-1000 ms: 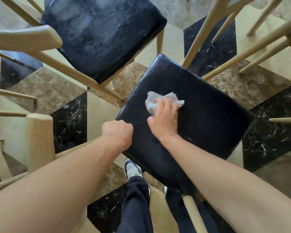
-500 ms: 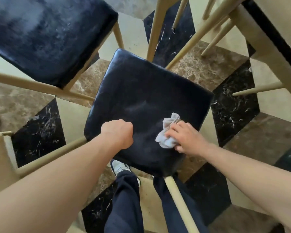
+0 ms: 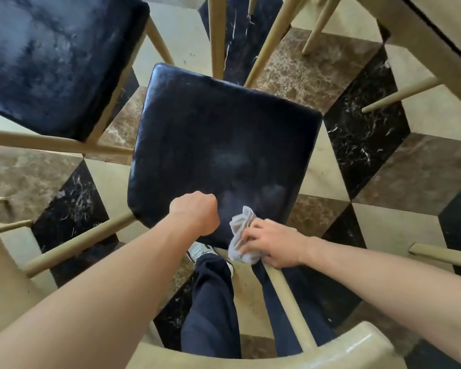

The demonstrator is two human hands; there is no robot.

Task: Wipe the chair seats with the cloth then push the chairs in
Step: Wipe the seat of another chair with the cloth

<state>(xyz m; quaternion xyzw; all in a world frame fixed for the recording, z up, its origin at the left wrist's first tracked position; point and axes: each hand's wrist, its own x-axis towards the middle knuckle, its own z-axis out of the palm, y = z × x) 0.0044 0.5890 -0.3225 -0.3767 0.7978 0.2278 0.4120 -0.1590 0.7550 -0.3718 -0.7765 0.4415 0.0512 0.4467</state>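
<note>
A black padded chair seat [image 3: 218, 145] on a pale wooden frame fills the middle of the head view. My right hand [image 3: 272, 246] grips a crumpled grey cloth [image 3: 241, 235] at the seat's near right corner, where a back post [image 3: 285, 296] joins it. My left hand [image 3: 197, 211] is a closed fist resting at the seat's near edge; whether it holds anything is hidden. A second black seat [image 3: 53, 59], streaked and dull, stands at the upper left.
The curved backrest [image 3: 264, 355] of the middle chair crosses the bottom edge. A table edge [image 3: 437, 41] runs along the upper right, with its legs and chair legs behind the seat. My legs and a shoe [image 3: 200, 253] stand on the patterned marble floor.
My right hand has dragged the cloth from the seat's centre toward me to the near right corner. The view has shifted so the seat sits more centrally. The left fist stays put.
</note>
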